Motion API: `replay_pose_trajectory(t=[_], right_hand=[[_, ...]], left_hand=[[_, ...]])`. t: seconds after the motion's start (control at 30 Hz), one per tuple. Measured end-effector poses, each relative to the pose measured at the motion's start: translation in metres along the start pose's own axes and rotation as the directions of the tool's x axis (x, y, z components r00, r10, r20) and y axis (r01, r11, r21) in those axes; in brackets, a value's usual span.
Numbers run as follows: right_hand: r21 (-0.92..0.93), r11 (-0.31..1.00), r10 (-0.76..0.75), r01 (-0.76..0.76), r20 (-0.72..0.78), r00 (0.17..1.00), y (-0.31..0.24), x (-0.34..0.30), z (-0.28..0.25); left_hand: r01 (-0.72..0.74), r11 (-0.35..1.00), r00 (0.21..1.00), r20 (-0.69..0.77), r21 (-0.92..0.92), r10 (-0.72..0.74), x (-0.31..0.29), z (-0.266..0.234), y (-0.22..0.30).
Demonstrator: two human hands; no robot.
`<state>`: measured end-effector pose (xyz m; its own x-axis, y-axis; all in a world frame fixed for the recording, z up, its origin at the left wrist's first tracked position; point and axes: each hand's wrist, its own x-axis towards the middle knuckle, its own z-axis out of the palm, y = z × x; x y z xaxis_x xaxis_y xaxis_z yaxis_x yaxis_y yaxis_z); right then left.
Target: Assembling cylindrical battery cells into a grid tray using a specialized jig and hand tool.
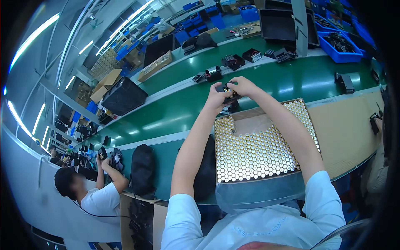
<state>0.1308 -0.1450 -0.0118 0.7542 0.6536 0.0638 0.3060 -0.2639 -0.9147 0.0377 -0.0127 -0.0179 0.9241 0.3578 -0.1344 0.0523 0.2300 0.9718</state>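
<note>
Both my hands are raised over the far edge of a shallow cardboard box (254, 124), fingers closed on a small black battery case (227, 92). My left hand (216, 98) grips its left side, and my right hand (244, 87) pinches its right side. Shiny gold and silver cells show inside the case, partly hidden by my fingers. Below, the box holds tight rows of upright cylindrical batteries (254, 156). Bare lining shows at its back, where one battery (234, 127) stands at the edge of the gap. Another black part (228, 107) lies just under my hands.
A green conveyor (166, 118) runs beyond the box, carrying black devices (213, 73). At the back right are a blue bin (339, 48) and a grey post (299, 29). Black bags (143, 171) lie left; a co-worker (89, 193) sits beyond. Flat cardboard (346, 133) lies right.
</note>
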Motion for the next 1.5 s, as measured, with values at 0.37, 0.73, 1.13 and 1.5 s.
replay_pose_trajectory(t=[0.37, 0.73, 1.13, 1.5], right_hand=[[0.28, 0.947, 0.174, -0.159, -0.029, 0.984, -0.008, 0.0, 0.001], [0.249, 0.938, 0.216, -0.241, 0.123, 0.968, -0.005, -0.004, 0.019], [0.041, 0.984, 0.155, -0.174, 0.287, 0.945, 0.007, 0.011, 0.015], [-0.772, 0.616, -0.041, -0.159, -0.233, 0.972, 0.024, 0.012, -0.139]], left_hand=[[-0.096, 0.983, 0.995, 0.016, 0.159, 0.094, 0.013, -0.002, -0.006], [-0.147, 0.501, 0.922, -0.065, 0.853, 0.382, -0.005, -0.02, 0.008], [0.091, 0.005, 0.892, -0.084, 0.996, 0.443, 0.01, -0.04, 0.014], [0.086, -0.017, 0.909, -0.071, 0.996, 0.411, 0.004, -0.024, 0.023]])
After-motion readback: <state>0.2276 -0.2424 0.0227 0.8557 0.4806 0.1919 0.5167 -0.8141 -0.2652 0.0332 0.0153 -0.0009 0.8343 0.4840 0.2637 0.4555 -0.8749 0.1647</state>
